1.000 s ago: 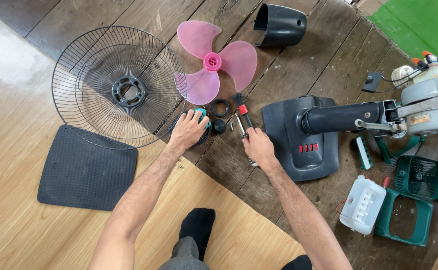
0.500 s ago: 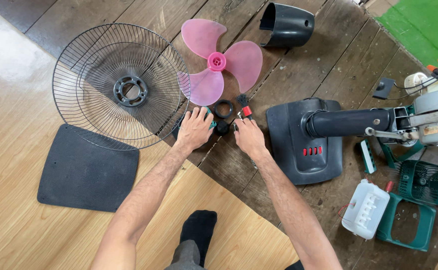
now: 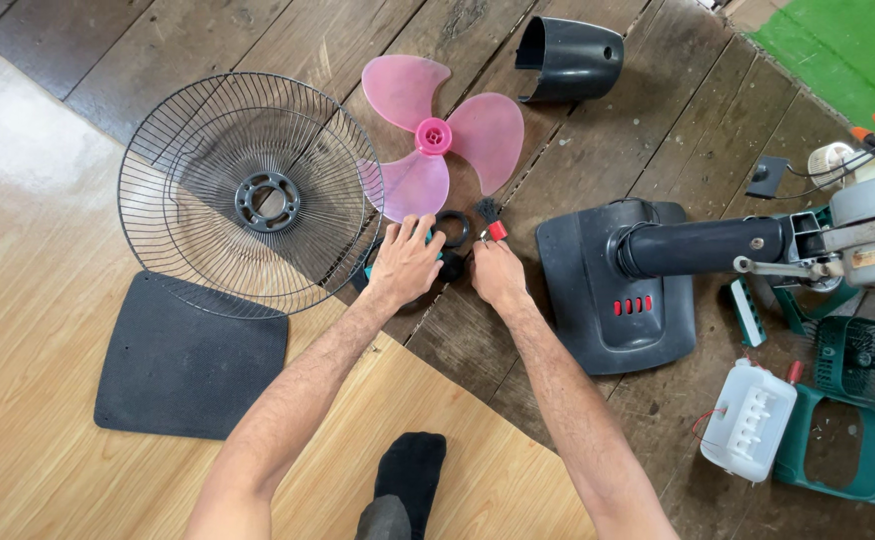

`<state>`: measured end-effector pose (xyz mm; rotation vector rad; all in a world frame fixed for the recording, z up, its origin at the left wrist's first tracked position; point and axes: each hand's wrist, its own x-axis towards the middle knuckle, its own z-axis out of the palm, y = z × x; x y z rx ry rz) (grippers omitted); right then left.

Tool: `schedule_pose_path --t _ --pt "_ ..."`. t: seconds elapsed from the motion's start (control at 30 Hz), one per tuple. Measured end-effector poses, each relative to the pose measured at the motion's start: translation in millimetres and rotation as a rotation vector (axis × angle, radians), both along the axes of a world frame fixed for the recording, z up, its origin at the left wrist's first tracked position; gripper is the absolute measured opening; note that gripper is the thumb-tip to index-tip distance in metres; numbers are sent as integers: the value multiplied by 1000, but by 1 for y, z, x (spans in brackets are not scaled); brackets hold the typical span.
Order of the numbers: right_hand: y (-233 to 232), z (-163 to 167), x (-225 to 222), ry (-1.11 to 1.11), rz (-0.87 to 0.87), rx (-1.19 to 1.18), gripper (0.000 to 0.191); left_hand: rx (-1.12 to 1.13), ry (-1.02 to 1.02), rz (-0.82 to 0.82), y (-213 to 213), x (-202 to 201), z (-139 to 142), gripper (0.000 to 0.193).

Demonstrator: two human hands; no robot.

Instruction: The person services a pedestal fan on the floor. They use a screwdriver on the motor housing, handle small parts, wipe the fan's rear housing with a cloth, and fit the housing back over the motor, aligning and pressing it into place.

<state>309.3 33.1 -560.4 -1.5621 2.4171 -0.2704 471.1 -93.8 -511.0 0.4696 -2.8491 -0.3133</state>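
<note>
Left hand rests flat by the ring; right hand pinches a red tool. Small parts might roll between floorboards.

A wire fan guard is laid on the wooden floor, with a pink fan blade beside it. A dark mat is seen below, a black motor cover above, and a white plastic box at right.
</note>
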Motion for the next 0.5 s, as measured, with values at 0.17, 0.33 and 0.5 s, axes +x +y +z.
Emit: schedule_pose_path --t 0.17,0.33,0.5 --pt "1 9 6 -120 -75 -51 16 33 20 -2 9 3 4 43" --pt "-6 37 2 -238 -106 -242 17 62 187 -18 17 0 13 44" --pt "-1 83 -11 -213 -161 -402 12 176 224 -88 23 -21 34 42"
